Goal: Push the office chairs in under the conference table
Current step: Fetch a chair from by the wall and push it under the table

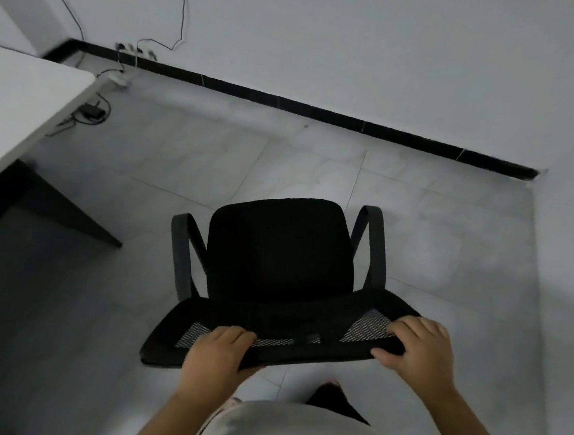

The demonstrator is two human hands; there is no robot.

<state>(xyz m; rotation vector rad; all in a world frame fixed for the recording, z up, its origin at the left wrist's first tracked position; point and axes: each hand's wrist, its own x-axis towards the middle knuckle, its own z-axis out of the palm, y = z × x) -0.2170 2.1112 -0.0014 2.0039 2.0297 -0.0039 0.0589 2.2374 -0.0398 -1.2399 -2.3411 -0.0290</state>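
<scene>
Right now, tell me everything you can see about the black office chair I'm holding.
The office chair is black, with a padded fabric-looking seat, a mesh backrest and two curved dark grey armrests. Seen from above and behind, it stands upright on the pale tiled floor, facing the wall. Its base is hidden under the seat. The left hand and right hand both grip the backrest's top edge. The white table is off to the left, apart from the chair.

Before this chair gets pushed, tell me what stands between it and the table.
Nothing visible does. Both hands, left and right, grip the chair by its backrest top. Bare tiled floor lies between it and the table at left; the cables lie beyond the table's far end.
</scene>
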